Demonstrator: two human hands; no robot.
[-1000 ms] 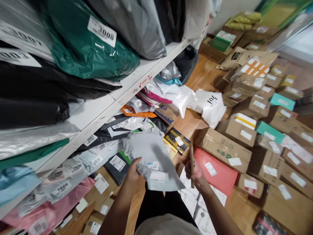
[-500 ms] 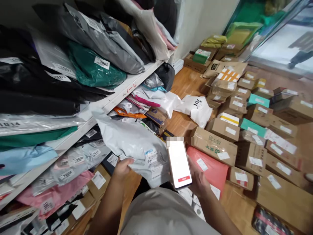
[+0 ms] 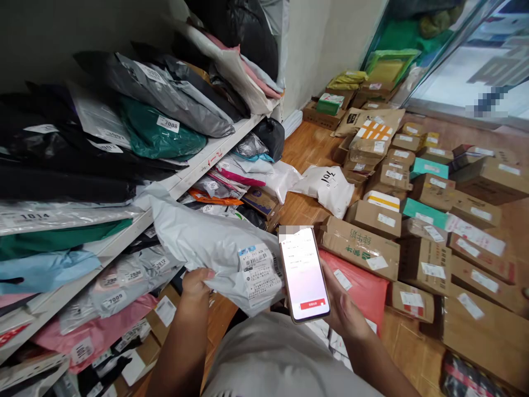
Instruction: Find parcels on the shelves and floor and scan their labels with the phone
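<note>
A pale grey plastic mailing bag (image 3: 206, 231) with a printed shipping label (image 3: 261, 273) lies slanted in front of my body. My left hand (image 3: 199, 282) grips its lower edge, thumb on top and the other fingers hidden underneath. On the right, my right hand (image 3: 339, 295) is wrapped around a smartphone (image 3: 303, 275), held upright with its lit screen facing me. The screen shows a few faint lines of text and a red button near the bottom. The phone's left edge overlaps the right end of the bag, beside the label.
A white shelf edge (image 3: 206, 162) runs diagonally on the left, with numbered parcel bags above and below, including a green bag (image 3: 165, 124). Several cardboard boxes (image 3: 359, 242) cover the floor at right. A white bag (image 3: 324, 187) and a red parcel (image 3: 367, 286) lie nearer.
The phone screen has gone from nearly blank white to showing text lines. The view has shifted slightly, and the bag's label looks sharper. Both hands keep their holds.
</note>
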